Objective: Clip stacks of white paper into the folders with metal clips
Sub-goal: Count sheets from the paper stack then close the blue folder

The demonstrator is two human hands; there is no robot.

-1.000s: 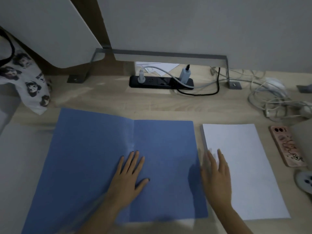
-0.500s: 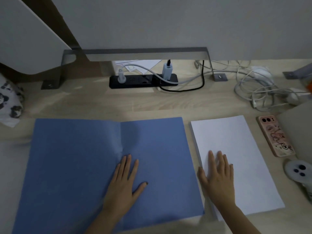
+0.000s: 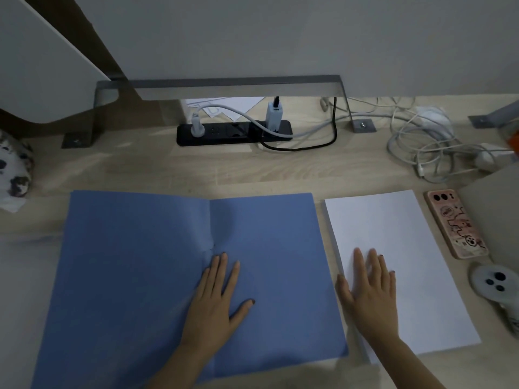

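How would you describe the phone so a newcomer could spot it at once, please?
Find the open blue folder on the desk; a white paper stack lies right of it. Right of the stack's far corner lies the phone, back up, in a pink cartoon case.

folder (image 3: 134, 276) left of paper stack (image 3: 407, 262) | phone (image 3: 456, 224) right | power strip (image 3: 234, 133) behind
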